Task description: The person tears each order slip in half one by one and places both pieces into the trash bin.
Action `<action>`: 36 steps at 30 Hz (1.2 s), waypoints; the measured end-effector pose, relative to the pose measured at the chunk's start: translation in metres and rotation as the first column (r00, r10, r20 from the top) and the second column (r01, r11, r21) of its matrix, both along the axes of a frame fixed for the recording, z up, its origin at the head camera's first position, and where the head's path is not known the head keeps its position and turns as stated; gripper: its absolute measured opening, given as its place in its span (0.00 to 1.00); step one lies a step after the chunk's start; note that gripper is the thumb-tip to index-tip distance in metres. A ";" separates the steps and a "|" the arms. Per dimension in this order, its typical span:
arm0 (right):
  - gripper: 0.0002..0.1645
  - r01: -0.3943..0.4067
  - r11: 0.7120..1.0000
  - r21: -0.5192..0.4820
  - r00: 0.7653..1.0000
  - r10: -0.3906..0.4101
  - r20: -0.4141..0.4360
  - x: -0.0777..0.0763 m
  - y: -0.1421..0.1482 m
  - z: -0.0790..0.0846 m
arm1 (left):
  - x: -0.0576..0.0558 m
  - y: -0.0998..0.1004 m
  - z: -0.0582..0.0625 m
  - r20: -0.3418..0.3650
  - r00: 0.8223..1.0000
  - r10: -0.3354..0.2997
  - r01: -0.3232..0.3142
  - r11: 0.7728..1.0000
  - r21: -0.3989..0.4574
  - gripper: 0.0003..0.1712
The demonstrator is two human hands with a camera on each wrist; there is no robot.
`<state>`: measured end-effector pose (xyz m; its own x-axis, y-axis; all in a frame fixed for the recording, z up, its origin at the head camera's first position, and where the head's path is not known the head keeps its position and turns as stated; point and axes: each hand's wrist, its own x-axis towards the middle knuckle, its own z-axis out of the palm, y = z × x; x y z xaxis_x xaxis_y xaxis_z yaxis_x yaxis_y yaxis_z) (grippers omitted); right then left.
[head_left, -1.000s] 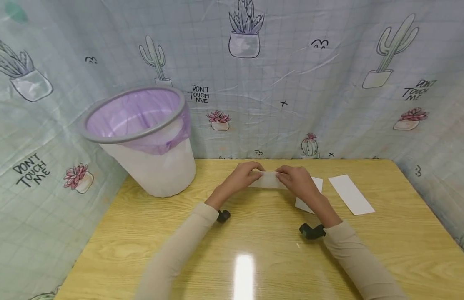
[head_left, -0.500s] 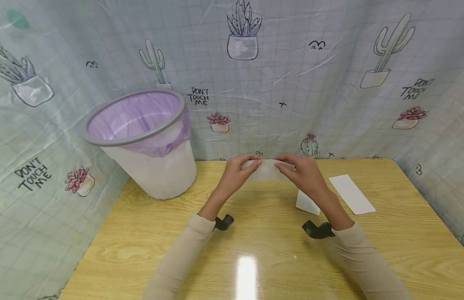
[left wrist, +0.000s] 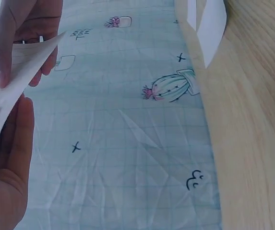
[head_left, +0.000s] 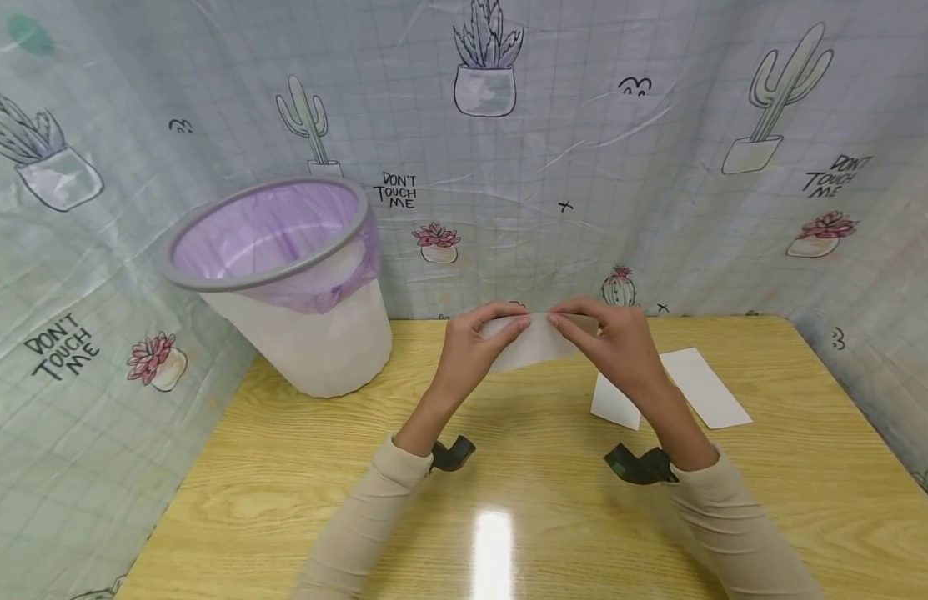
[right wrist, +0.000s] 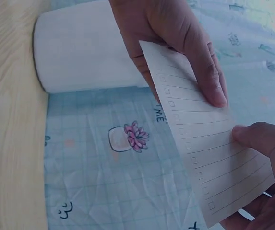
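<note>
A paper slip (head_left: 534, 343) is held up above the far side of the table, lengthwise between both hands. The left hand (head_left: 469, 346) pinches its upper edge between thumb and fingers, and the right hand (head_left: 619, 343) pinches the same edge close beside it, thumbs facing me. In the right wrist view the checklist slip (right wrist: 195, 143) shows ruled lines and a column of small boxes. From the left wrist view, the slip (left wrist: 24, 81) appears nearly edge-on, slightly bent. Fingers behind the paper are partly hidden.
Two white paper slips lie on the wooden table (head_left: 298, 500): one (head_left: 615, 404) partly behind the right hand, another (head_left: 705, 389) farther right. A white bin (head_left: 343, 342) with a purple liner stands at the back left. A cactus-print curtain (head_left: 494, 167) hangs behind.
Both hands have risen with the slip and drawn closer together along its upper edge. The slip now tilts a little, its left end lower. Slips on the table have not moved.
</note>
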<state>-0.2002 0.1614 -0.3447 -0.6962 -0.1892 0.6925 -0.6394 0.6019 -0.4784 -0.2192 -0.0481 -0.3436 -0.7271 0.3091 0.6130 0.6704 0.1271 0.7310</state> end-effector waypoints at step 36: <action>0.05 -0.068 0.962 -0.265 0.992 0.093 0.082 0.015 -0.014 0.012 | 0.015 -0.006 0.031 0.172 0.981 -0.092 0.071 0.990 0.122 0.07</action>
<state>-0.1855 0.1472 -0.3330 -0.7495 -0.0686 0.6584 -0.6260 0.3967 -0.6713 -0.2038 -0.0542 -0.3125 -0.8025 0.3065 0.5119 0.5339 -0.0143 0.8454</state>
